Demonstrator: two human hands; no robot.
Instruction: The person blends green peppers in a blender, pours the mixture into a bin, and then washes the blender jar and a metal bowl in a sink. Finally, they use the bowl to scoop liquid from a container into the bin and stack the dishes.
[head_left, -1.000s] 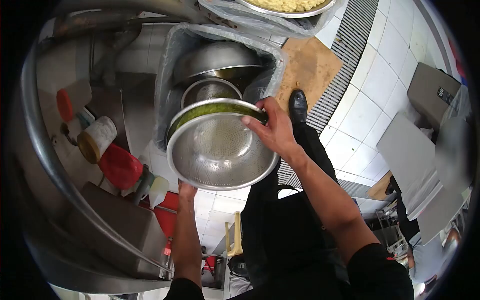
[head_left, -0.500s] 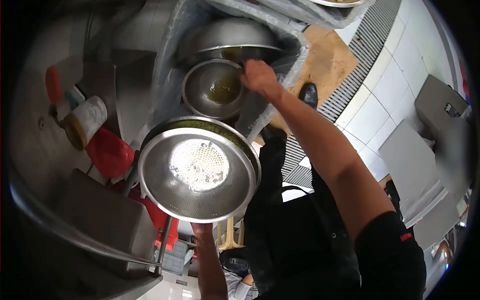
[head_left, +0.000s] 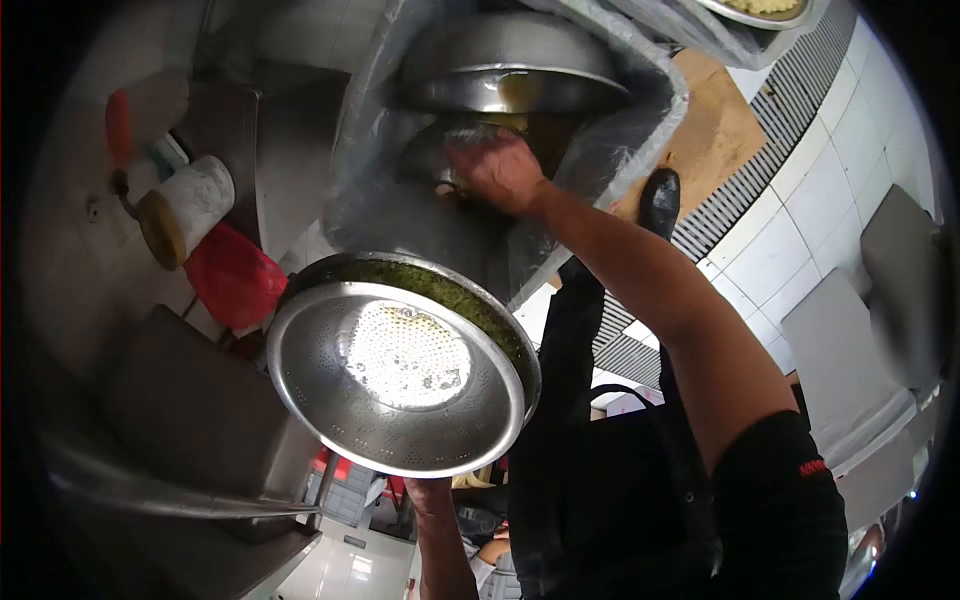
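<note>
A metal colander [head_left: 395, 435] tilts towards me with light showing through its holes. Behind it sits a wider metal bowl [head_left: 531, 370] with a band of chopped green stuff [head_left: 440, 287] inside. My left hand [head_left: 430, 492] supports them at the lower rim, its fingers mostly hidden behind. My right hand [head_left: 500, 172] reaches into a bin lined with clear plastic [head_left: 672, 100]. Its fingers are closed on a small metal bowl [head_left: 428, 150], which is tipped and blurred. Just beyond it, a large metal bowl [head_left: 510, 45] lies tilted in the bin, with yellowish liquid at its rim.
On the left are a plastic tub [head_left: 190, 205], a red bag [head_left: 235, 278] and a metal counter with a rail [head_left: 190, 508]. A floor drain grate [head_left: 800, 95] and brown cardboard [head_left: 715, 130] lie on the right. Another bowl with pale food [head_left: 765, 8] shows at the top.
The small bowl has gone from facing up to tipped over, my right hand moving left with it. The colander and the bowl behind it sit slightly lower in view. The view itself has shifted.
</note>
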